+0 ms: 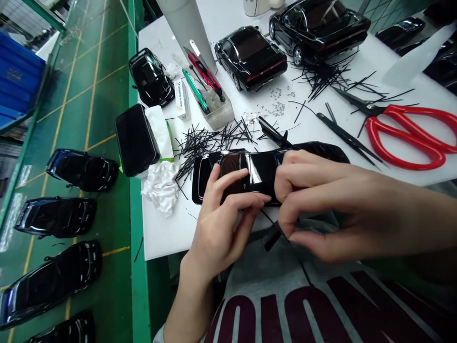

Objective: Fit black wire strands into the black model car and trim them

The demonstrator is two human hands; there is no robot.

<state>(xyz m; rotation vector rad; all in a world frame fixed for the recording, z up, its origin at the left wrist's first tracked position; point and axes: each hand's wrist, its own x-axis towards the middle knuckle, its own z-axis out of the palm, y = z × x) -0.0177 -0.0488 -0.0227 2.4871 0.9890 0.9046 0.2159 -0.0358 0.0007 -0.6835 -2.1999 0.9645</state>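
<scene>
A glossy black model car [254,166] lies across the table's front edge, with a brown ribbed strip behind its rear window. My left hand [228,214] steadies it: two fingers rest over the rear and roof, while thumb and index finger press together at the near side. My right hand [321,205] is closed in a pinch beside the car's front half; what its fingertips hold is hidden. Just below those fingertips a black door-like part [272,236] sticks out toward me. Behind the car lies a pile of thin black strips [203,145].
Red-handled scissors [410,136] and black tweezers [348,137] lie to the right. A small clear tray [219,114] holds pens and a cutter. Further black model cars [252,57] stand behind. Crumpled tissue [161,188] and a black box [136,138] are left.
</scene>
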